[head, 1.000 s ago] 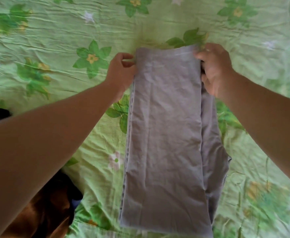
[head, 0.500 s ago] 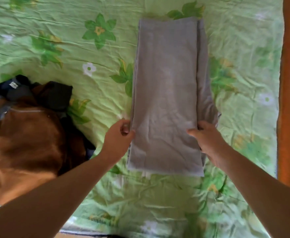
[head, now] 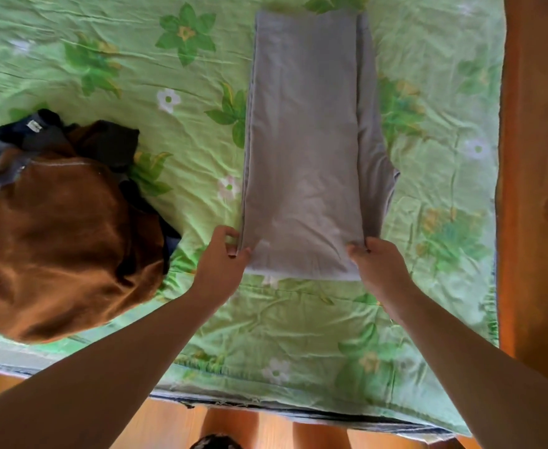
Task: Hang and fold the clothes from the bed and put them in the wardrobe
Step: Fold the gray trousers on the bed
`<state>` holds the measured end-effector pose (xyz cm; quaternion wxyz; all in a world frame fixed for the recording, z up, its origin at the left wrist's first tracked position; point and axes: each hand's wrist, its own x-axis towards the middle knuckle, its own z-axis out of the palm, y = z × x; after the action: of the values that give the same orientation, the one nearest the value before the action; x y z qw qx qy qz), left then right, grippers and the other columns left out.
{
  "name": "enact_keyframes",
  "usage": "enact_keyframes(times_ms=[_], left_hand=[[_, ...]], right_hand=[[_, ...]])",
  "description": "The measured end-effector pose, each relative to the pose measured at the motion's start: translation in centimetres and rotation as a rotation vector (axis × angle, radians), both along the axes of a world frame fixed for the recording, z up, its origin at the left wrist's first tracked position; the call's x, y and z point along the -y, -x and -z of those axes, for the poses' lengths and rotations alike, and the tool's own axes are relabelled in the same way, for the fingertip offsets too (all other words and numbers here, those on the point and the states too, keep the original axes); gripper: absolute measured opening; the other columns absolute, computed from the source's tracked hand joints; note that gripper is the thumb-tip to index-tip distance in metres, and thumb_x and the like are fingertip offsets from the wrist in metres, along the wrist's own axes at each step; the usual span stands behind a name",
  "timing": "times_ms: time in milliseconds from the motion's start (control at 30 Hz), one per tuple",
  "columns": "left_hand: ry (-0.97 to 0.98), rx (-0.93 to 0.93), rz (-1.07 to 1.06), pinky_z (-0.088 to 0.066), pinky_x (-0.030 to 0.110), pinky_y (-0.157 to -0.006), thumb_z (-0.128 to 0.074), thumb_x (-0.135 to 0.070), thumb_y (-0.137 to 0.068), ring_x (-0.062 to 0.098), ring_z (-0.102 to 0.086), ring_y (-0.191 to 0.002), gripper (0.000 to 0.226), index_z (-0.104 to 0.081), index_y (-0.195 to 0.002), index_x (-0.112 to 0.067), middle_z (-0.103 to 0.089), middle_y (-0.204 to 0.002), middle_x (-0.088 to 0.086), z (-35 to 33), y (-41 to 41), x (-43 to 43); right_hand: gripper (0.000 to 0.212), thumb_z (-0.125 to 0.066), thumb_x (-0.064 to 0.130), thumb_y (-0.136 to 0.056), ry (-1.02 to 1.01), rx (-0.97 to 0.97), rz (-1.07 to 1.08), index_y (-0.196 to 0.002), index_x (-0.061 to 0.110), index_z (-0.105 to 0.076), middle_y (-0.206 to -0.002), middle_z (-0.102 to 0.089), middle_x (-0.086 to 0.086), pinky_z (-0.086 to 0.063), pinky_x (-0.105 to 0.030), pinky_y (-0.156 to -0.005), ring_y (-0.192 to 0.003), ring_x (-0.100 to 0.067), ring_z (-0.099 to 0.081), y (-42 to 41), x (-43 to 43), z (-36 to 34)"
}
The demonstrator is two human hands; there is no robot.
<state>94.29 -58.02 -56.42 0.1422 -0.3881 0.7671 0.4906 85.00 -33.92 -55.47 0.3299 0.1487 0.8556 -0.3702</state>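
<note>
Green flowery bed (head: 298, 325) holds long grey folded pants (head: 305, 140) near its right edge. Left hand (head: 224, 257) and right hand (head: 376, 264) pinch the pants' near corners. Brown clothes (head: 58, 228) sit by the left edge.

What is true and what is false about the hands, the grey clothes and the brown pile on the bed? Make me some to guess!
1. The left hand and right hand each pinch a near corner of the grey trousers. True.
2. The brown garment lies to the right of the grey trousers. False: it lies to their left.
3. The bedsheet is green with flowers. True.
4. The grey trousers hang on a hanger. False: they lie folded flat on the bedsheet.
</note>
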Motion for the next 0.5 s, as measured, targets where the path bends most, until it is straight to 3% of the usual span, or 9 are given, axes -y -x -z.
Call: enact_keyframes(times_ms=[67, 267, 367, 500], left_hand=[[-0.026, -0.028, -0.032, -0.041, 0.024, -0.051, -0.063, -0.018, -0.095, 0.014, -0.054, -0.06, 0.015, -0.054, -0.106, -0.021, -0.066, -0.083, 0.0, 0.0, -0.2, -0.1], [-0.052, -0.027, -0.098, -0.043, 0.026, -0.06, -0.062, -0.018, -0.096, 0.014, -0.052, -0.069, 0.004, -0.061, -0.097, -0.015, -0.062, -0.083, 0.004, 0.1, 0.3, -0.1], [-0.019, 0.051, -0.063, -0.04, 0.027, -0.056, -0.059, -0.019, -0.095, 0.015, -0.049, -0.065, 0.014, -0.063, -0.087, -0.008, -0.058, -0.075, 0.005, 0.3, 0.3, -0.1], [0.005, 0.137, 0.044, -0.032, 0.034, -0.056, -0.055, -0.018, -0.091, 0.02, -0.04, -0.064, 0.025, -0.051, -0.07, -0.005, -0.041, -0.067, 0.007, 0.3, -0.5, 0.4]], right_hand=[[0.028, -0.058, 0.029, -0.096, -0.071, -0.066, -0.074, -0.08, 0.007, -0.058, -0.078, -0.058, -0.01, -0.037, -0.033, -0.067, -0.076, -0.03, -0.055, -0.3, -0.1, 0.4], [0.037, -0.06, 0.031, -0.098, -0.067, -0.035, -0.096, -0.08, -0.001, -0.06, -0.082, -0.062, -0.019, -0.04, -0.037, -0.068, -0.081, -0.038, -0.059, -0.6, -1.2, 0.4], [0.038, -0.06, 0.03, -0.098, -0.06, -0.022, -0.097, -0.085, -0.005, -0.061, -0.088, -0.064, -0.023, -0.04, -0.037, -0.068, -0.084, -0.039, -0.06, -0.9, -1.4, 0.3], [0.033, -0.06, 0.027, -0.098, -0.082, 0.021, -0.116, -0.078, 0.001, -0.06, -0.078, -0.061, -0.014, -0.039, -0.037, -0.067, -0.078, -0.035, -0.059, -2.1, -1.7, 0.0]])
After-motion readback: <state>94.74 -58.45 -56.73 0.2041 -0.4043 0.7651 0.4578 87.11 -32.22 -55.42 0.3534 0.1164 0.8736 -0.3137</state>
